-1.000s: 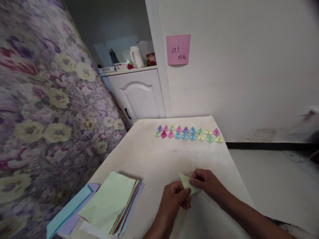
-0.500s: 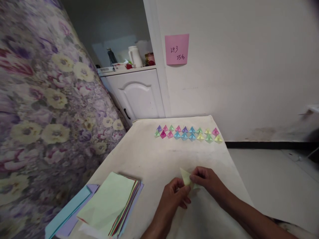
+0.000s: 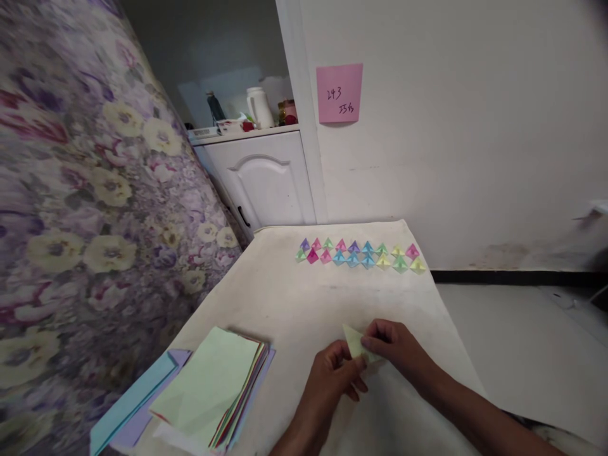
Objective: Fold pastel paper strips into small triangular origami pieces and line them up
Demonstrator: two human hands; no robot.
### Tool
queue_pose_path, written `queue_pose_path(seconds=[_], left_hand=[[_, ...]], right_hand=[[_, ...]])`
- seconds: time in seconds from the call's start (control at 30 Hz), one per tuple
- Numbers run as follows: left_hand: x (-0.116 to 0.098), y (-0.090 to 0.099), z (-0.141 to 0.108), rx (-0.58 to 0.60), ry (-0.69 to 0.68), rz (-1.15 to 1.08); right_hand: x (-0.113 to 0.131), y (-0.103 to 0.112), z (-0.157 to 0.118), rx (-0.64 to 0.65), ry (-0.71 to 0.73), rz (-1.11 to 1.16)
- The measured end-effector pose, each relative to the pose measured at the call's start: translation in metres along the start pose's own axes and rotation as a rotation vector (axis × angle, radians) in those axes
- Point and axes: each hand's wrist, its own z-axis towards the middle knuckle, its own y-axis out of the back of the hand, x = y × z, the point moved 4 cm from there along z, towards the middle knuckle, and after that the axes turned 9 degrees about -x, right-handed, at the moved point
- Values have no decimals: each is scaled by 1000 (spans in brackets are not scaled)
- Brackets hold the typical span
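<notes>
A small pale yellow-green folded piece of paper point(image 3: 354, 342) is held between both hands just above the tabletop, one pointed corner sticking up to the left. My left hand point(image 3: 338, 375) pinches its lower edge between thumb and fingers. On the right side, the thumb and forefinger of my right hand point(image 3: 390, 338) press on the same paper and hide part of it. Farther back on the table, small folded paper pieces point(image 3: 367, 258) in purple, pink, green, blue and yellow lie in two rows.
A stack of coloured paper point(image 3: 209, 383), pale green on top, lies at the table's left, beside blue and purple sheets point(image 3: 137, 399). The cream-covered table point(image 3: 285, 304) meets a wall bearing a pink note point(image 3: 339, 94). A floral curtain point(image 3: 109, 209) hangs left, near a white cabinet point(image 3: 270, 183).
My left thumb has shifted slightly along the lower edge, and the folded paper now looks more closed, its lower right part less visible. Both hands stay nearly in place.
</notes>
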Motion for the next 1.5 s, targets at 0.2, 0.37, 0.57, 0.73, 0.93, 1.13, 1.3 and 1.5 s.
queue_pose_path(seconds=[0.2,0.37,0.57,0.73,0.93,1.13,1.3,1.5], left_hand=[[2,0,1,-41,13,-43],[-4,2,-2,-122,-10,-87],[-7,3,-3,-164,-49,-100],[-7,3,-3,-173,-80,-90],[-5,5,0,-165,-84,-67],[-2,4,0,-141,-105,-78],[-6,1,-2,-111,-169,-76],[-10,-2,-5,-118,-225,-35]], right_hand=[[6,-3,-3,-17,79,-164],[26,2,-13,-220,383,-381],[26,-3,-18,-190,450,-385],[22,-2,-16,-208,341,-348],[22,0,-14,-214,319,-356],[23,0,-14,-198,344,-351],[22,-3,-16,-161,369,-354],[20,-5,-16,-146,439,-370]])
